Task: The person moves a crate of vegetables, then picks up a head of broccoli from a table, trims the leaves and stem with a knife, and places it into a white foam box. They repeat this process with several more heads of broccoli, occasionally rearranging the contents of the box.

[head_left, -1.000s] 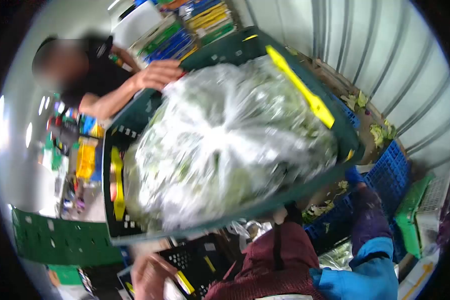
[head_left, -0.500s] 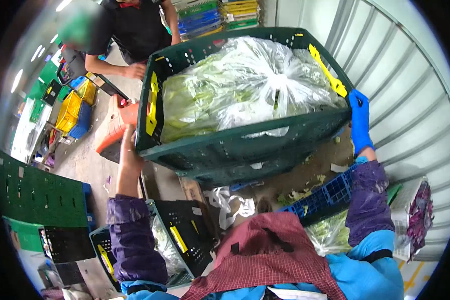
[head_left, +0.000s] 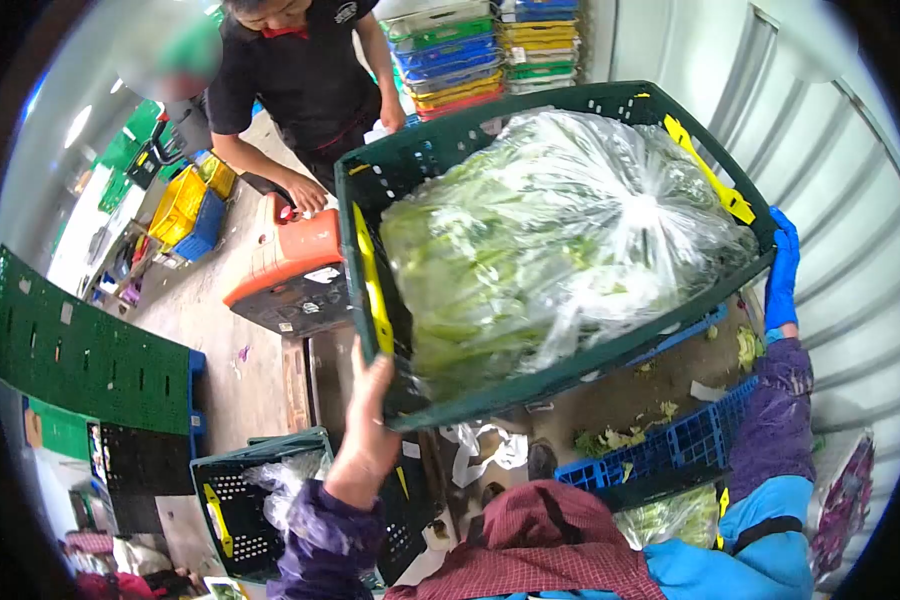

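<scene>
1. Supporting the dark green crate [head_left: 562, 370] between them: left hand [head_left: 367, 425], bare, at its near-left corner, and right hand [head_left: 783, 270], blue-gloved, at its right end. Crate raised above the floor, tilted in view.
2. Left thumb lies up the outer wall; remaining left fingers hidden by the crate, their spread not readable. Right fingers [head_left: 785, 238] close together against the outside of the end wall; exact curl unclear.
3. Inside crate: clear plastic bag [head_left: 570, 240] of leafy greens, gathered toward the right, filling most of the interior. Yellow handle pieces, left [head_left: 372, 280] and right [head_left: 710, 170], at the two ends.
4. Below, left: black crate [head_left: 240, 500] containing clear plastic [head_left: 288, 485]. Below, right: blue crates [head_left: 695, 440], leaf scraps [head_left: 615, 440] beside them. White plastic strip [head_left: 485, 455] lies between these two areas.
5. Beyond the crate's left end: orange-and-black machine [head_left: 295, 250]. Co-worker [head_left: 300, 90] in dark shirt stands behind it, one hand [head_left: 305, 190] at its top.
6. Farther back: stacked multicoloured crates [head_left: 450, 60]; at left, yellow crates [head_left: 178, 208] near a blue one. Ribbed pale wall [head_left: 830, 200] along right.
</scene>
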### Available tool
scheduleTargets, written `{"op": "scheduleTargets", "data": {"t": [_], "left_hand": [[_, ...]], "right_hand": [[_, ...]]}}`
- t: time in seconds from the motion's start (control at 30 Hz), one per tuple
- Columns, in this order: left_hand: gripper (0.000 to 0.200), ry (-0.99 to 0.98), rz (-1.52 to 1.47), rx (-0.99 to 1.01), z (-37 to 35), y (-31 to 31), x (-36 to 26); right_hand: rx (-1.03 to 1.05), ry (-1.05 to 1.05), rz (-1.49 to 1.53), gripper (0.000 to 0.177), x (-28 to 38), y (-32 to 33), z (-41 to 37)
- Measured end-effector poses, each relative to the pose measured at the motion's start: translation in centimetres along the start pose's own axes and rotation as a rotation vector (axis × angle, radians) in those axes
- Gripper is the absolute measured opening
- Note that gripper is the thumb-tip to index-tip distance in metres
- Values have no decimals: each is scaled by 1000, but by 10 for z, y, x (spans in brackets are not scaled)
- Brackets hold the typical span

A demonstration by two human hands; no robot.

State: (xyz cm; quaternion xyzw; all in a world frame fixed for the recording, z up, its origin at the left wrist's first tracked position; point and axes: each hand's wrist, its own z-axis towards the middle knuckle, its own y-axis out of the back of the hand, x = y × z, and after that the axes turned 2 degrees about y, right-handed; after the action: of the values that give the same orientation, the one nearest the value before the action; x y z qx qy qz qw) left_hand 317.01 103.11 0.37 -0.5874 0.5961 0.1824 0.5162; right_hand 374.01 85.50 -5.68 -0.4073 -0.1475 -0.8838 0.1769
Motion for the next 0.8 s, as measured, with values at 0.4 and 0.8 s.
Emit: {"op": "scheduleTargets", "data": {"t": [0.4,0.8], "left_hand": [[76,-139,156,109,-11,-25,41],[47,141,-61,-144,-170,104,178]], "right_hand": [[112,-166,12,38,-43,25,40],[52,-410,-48,40,-61,38,57]]}}
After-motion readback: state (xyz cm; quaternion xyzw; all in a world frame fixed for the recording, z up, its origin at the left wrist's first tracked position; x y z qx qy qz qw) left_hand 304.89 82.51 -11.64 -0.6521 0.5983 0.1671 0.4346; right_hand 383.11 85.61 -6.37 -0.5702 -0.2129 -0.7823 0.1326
